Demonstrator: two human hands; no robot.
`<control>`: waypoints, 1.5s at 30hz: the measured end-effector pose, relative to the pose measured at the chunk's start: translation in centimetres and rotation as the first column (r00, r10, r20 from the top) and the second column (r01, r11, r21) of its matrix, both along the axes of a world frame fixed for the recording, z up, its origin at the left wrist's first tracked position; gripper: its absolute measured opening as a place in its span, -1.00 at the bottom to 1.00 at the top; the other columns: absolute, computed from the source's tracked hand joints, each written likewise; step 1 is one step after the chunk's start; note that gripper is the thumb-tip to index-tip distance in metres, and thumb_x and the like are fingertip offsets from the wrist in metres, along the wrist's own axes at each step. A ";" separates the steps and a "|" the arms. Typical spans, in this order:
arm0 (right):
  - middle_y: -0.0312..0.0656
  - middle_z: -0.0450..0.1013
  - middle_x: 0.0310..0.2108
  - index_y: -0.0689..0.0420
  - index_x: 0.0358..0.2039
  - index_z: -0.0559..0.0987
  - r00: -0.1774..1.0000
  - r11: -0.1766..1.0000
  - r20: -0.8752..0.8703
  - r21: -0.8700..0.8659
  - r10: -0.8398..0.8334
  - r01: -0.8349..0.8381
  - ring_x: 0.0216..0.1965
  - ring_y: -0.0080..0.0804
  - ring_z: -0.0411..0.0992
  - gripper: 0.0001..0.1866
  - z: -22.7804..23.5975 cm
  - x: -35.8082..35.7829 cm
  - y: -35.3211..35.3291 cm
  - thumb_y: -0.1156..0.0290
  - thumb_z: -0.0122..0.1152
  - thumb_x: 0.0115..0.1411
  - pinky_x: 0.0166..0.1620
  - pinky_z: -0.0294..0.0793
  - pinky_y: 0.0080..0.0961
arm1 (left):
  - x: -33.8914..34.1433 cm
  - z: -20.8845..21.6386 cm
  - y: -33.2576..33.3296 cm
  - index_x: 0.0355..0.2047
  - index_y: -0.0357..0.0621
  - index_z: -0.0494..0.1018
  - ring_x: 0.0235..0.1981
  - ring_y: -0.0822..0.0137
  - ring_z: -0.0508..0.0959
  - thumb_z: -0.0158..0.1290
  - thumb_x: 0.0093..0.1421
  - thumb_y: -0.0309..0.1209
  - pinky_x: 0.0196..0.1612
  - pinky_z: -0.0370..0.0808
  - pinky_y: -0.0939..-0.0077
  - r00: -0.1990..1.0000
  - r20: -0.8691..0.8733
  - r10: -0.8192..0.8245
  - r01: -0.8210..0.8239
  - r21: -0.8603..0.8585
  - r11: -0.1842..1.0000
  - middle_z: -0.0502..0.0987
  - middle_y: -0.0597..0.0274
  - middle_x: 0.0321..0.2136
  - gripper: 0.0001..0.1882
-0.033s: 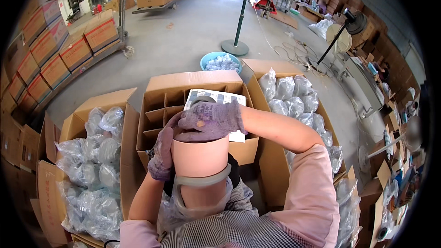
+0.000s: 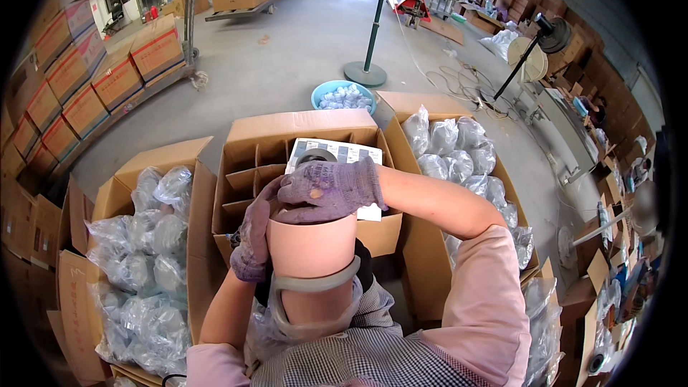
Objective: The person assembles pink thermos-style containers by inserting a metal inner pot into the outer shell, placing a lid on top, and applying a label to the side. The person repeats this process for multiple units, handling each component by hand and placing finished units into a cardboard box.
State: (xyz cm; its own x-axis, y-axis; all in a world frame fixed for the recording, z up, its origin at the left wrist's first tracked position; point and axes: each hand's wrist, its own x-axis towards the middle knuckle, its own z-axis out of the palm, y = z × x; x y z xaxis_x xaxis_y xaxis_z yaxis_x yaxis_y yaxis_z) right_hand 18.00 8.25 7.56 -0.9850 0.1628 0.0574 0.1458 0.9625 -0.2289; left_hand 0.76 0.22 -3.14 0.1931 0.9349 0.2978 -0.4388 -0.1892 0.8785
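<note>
A pink, open-topped cylinder [image 2: 314,247] stands tilted at my lap, with a grey band [image 2: 319,277] around it. Clear plastic film [image 2: 304,330] wraps its lower part. My left hand [image 2: 252,240], in a grey-purple glove, holds the cylinder's left side near the rim. Across the mouth lies my right hand [image 2: 319,190], gloved alike, its fingers curled and meeting the left fingers; what lies under them is hidden. Just beyond it, a grey ring [image 2: 315,155] shows in part against a white printed carton [image 2: 365,158].
In front stands a divided cardboard box [image 2: 301,123]. Boxes of plastic-wrapped items flank me at left [image 2: 154,233] and right [image 2: 459,147]. Farther out are a blue basin [image 2: 326,89] of small wrapped pieces, a standing fan [image 2: 373,29], floor cables and a loaded carton trolley [image 2: 136,97].
</note>
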 end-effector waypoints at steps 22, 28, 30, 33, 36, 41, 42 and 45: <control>-0.04 0.58 -0.33 0.20 -0.22 0.62 0.890 0.729 0.321 -0.515 -0.323 0.451 -0.28 -0.16 0.55 -0.61 0.2 1.7 1.0 0.14 -0.01 0.30 -0.13 0.56 -0.41 | 0.9 -0.3 -1.6 0.03 -0.38 0.37 0.02 0.17 0.51 -0.23 0.45 -0.23 0.12 0.41 0.36 0.854 -0.412 0.317 -0.173 0.350 0.921 0.50 -0.06 -0.04 -0.58; -0.04 0.53 -0.42 0.08 0.03 0.53 0.991 0.944 0.103 0.326 -0.088 0.050 -0.32 -0.14 0.56 -0.60 3.7 1.3 -3.4 0.15 -0.02 0.31 -0.17 0.55 -0.37 | 1.5 2.0 -3.1 0.06 -0.34 0.39 0.03 0.35 0.46 -0.20 0.46 -0.24 0.13 0.38 0.44 0.842 -0.411 0.349 -0.200 0.364 0.910 0.50 0.14 -0.04 -0.60; 0.00 0.50 -0.30 0.11 0.00 0.48 0.888 0.899 0.145 0.071 -0.437 0.431 -0.25 -0.02 0.54 -0.61 1.9 0.2 -4.9 0.13 -0.03 0.30 -0.13 0.53 -0.30 | 1.9 0.9 -2.9 0.06 -0.32 0.40 -0.03 0.39 0.45 -0.18 0.46 -0.27 0.13 0.36 0.47 0.783 -0.450 0.430 -0.281 0.361 0.889 0.50 0.17 -0.04 -0.63; 0.04 0.47 -0.24 0.22 -0.02 0.47 0.986 0.867 0.150 0.498 -0.068 -0.017 -0.26 -0.05 0.55 -0.66 1.4 1.7 -4.8 0.35 -0.05 0.25 -0.29 0.57 -0.26 | 2.4 1.7 -3.7 0.18 -0.30 0.31 0.03 0.36 0.43 -0.20 0.46 -0.31 0.17 0.33 0.46 0.887 -0.272 0.374 -0.326 0.205 0.923 0.46 0.15 0.05 -0.60; 0.04 0.47 -0.26 0.23 -0.04 0.48 0.997 0.851 -0.025 0.523 0.071 -0.047 -0.25 -0.07 0.53 -0.69 1.5 3.9 -5.6 0.38 -0.05 0.25 -0.28 0.56 -0.24 | 0.7 -2.2 -4.2 0.33 -0.28 0.13 0.26 0.24 0.30 -0.25 0.47 -0.32 0.31 0.18 0.39 0.962 -0.245 0.120 -0.088 0.137 0.987 0.27 0.05 0.27 -0.50; 0.03 0.49 -0.18 0.16 -0.11 0.52 0.961 0.985 -0.264 -0.170 -0.085 0.040 -0.13 0.01 0.47 -0.67 2.7 5.7 -8.1 0.20 0.09 0.24 -0.05 0.45 -0.15 | -2.0 -2.0 -6.1 0.32 -0.20 0.19 0.14 0.34 0.40 -0.06 0.36 -0.27 0.21 0.32 0.40 0.735 -0.514 -0.443 0.304 -0.334 0.892 0.41 0.15 0.15 -0.44; 0.03 0.48 -0.15 0.16 -0.09 0.51 0.953 0.997 -0.302 -0.075 -0.004 -0.020 -0.10 0.01 0.46 -0.66 2.7 6.4 -8.3 0.20 0.09 0.23 -0.03 0.43 -0.14 | -1.8 -2.6 -6.5 0.28 -0.19 0.25 0.08 0.39 0.44 0.22 0.16 -0.22 0.20 0.32 0.44 0.772 -0.475 -0.423 0.241 -0.396 0.886 0.48 0.22 0.06 -0.28; 0.02 0.43 -0.08 0.15 -0.05 0.48 0.968 0.977 -0.197 0.175 0.158 -0.124 -0.06 0.00 0.43 -0.52 2.2 8.5 -8.5 0.11 0.17 0.10 -0.01 0.40 -0.15 | -0.6 -1.2 -8.7 0.23 -0.20 0.31 0.04 0.39 0.47 0.45 -0.13 -0.23 0.18 0.35 0.47 0.837 -0.495 -0.235 0.296 0.049 0.954 0.53 0.24 -0.03 -0.09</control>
State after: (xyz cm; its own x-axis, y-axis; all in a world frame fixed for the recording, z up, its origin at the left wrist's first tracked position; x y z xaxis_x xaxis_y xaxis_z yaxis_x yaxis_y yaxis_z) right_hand 26.54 -0.28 9.74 -0.9605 -0.0046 0.2781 -0.0283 0.9963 -0.0814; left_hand 0.13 -8.51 -4.30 0.5759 0.7906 0.2083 -0.0186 -0.2420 0.9701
